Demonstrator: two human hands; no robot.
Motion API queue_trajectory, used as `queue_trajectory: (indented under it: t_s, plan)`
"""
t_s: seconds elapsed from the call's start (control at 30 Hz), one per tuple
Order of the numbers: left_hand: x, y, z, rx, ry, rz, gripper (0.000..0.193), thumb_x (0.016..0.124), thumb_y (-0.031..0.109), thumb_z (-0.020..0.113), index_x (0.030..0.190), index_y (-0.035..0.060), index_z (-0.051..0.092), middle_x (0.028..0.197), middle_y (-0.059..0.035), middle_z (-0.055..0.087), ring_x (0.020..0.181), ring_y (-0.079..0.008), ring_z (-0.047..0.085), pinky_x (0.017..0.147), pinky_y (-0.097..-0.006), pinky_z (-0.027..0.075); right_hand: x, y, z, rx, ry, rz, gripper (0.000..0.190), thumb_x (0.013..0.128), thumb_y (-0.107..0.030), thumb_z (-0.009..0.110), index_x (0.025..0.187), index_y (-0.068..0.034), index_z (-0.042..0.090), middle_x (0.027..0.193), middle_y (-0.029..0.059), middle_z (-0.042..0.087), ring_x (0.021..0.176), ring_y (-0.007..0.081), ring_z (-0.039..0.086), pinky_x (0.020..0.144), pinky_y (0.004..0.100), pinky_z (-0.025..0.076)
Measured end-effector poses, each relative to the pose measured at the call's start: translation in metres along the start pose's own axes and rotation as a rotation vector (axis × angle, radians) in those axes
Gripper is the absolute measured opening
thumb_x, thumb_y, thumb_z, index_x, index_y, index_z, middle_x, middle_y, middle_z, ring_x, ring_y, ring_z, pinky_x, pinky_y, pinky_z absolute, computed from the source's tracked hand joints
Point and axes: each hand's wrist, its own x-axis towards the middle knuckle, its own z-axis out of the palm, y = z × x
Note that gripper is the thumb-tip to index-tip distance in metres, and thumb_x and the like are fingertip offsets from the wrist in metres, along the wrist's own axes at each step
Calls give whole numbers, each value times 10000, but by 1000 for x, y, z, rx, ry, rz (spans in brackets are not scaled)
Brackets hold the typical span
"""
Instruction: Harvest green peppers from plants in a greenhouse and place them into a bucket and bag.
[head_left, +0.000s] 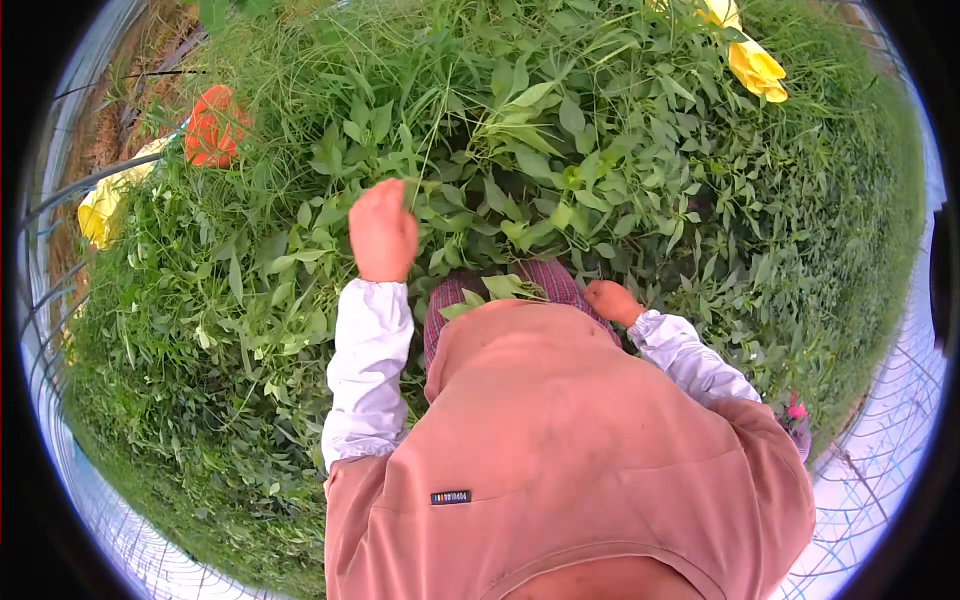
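Note:
My left hand (384, 231), above the white sleeve cover, is raised over the leafy plants. Its fingers are closed on a thin green grass stalk (431, 139), which slants up and away from the fingertips. Low beside my right thigh is my right hand (615, 303), its fingers curled; whether it holds anything is hidden. Several broad-leaved green plants (570, 180) grow close in front of my legs. Loose green leaves (501, 286) lie over my lap, between the plaid trousers (551, 281) and the front of my brown-pink shirt (525, 390).
Long grass (330, 67) mixes with the plants ahead. Yellow sheet-like material (756, 71) lies at the far right, with another yellow piece (101, 214) at left. Near that is an orange object (216, 127), beside a dark curved pole (97, 176). Netting (877, 442) borders the plants.

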Motion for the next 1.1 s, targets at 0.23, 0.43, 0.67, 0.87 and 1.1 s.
queue_trajectory:
  t_s: [0.23,0.43,0.67,0.87,1.1]
  plan:
    - [-107,121,180,-115,-1409,378,458,835,266,648,1288,265,579,1480,-83,377,1397,-309,269,1087,-481,306,-29,18,-6,346,193,-24,259,862,-198,538,994,-1,639,919,211,662,873,383,634,778,445,497]
    - [-114,93,186,-879,-1511,-205,315,885,294,643,1094,61,683,919,-76,708,808,-118,604,782,-290,474,-56,121,5,419,363,129,227,837,-188,569,953,-10,650,873,173,676,792,335,642,725,388,493]
    - [-65,-20,65,-2099,232,-899,295,976,316,451,1095,69,557,1134,-168,621,1044,-330,600,885,-488,523,-85,216,34,524,281,386,178,816,-175,586,801,-4,632,718,118,647,630,267,596,621,379,471]
    - [-193,-186,-63,-1378,1000,-1587,356,970,279,452,1187,20,564,1136,-153,626,1003,-336,610,818,-467,567,-80,216,9,709,176,396,119,818,-80,568,877,9,621,708,36,605,591,120,553,559,278,454]
    - [-270,-170,-39,-1502,1204,-1711,342,948,263,443,1173,62,605,1098,-120,666,962,-324,655,764,-434,564,-70,214,-20,815,247,359,96,818,-81,553,770,-11,599,662,30,591,577,121,539,551,285,432]
